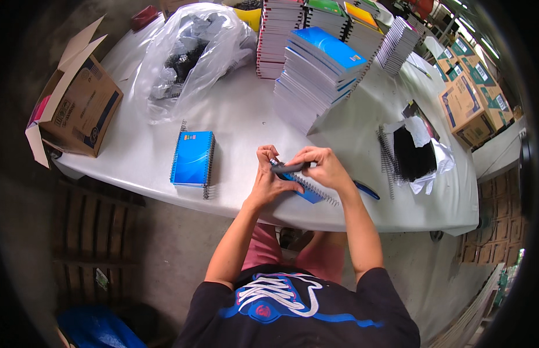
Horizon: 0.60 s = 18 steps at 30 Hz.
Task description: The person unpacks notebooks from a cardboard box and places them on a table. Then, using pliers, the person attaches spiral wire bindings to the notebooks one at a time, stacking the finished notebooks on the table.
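A blue spiral notebook lies near the table's front edge, its black wire coil reaching past the cover toward the right. My left hand is closed on its far left end, thumb over the cover. In my right hand is a dark-handled tool, which looks like pliers; its tip is by my left fingers, partly hidden. To the left stands a small stack of blue spiral notebooks. A dark blue pen-like object rests to the right of my right wrist.
Ahead rises a tall leaning stack of blue-covered books, with red-edged notebooks behind. A clear plastic bag holds black coils. Another bundle of black coils sits in paper at right. An open cardboard box stands far left.
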Each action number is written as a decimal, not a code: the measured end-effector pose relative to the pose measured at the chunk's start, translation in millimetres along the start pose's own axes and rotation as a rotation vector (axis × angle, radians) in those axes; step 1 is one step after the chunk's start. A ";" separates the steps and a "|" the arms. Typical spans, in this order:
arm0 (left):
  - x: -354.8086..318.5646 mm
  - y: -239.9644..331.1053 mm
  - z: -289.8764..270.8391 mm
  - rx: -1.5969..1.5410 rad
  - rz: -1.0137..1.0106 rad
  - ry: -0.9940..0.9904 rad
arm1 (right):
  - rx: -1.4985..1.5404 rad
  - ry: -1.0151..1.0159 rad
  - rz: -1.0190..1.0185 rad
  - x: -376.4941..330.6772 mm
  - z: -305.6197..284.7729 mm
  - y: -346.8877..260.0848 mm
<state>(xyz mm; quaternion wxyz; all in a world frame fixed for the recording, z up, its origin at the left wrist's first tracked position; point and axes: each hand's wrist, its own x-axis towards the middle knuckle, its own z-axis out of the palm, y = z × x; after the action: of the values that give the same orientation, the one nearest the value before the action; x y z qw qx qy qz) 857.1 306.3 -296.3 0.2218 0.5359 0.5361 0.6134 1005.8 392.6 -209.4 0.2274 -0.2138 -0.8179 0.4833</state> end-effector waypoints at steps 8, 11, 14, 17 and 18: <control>-0.6 18.3 1.3 -0.492 -0.129 0.029 | -0.660 0.460 0.252 -55.7 -62.7 41.1; -11.6 16.3 -5.9 -0.489 -0.096 0.110 | -0.848 0.367 0.540 -119.4 -39.7 37.3; -12.2 46.9 3.5 -0.426 -0.087 0.196 | -0.978 0.442 0.434 -162.6 -9.6 53.1; -12.1 63.1 5.8 -0.152 0.041 0.222 | -0.937 0.532 0.407 -167.3 1.4 42.1; -10.1 69.4 5.8 -0.071 0.100 0.230 | -0.901 0.556 0.414 -163.0 3.0 33.2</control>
<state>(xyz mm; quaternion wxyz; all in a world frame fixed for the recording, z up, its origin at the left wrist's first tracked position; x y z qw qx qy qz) 886.6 277.4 -239.3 0.1468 0.4801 0.5085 0.6996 1139.7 312.4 -267.2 0.2209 -0.5646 -0.7939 0.0466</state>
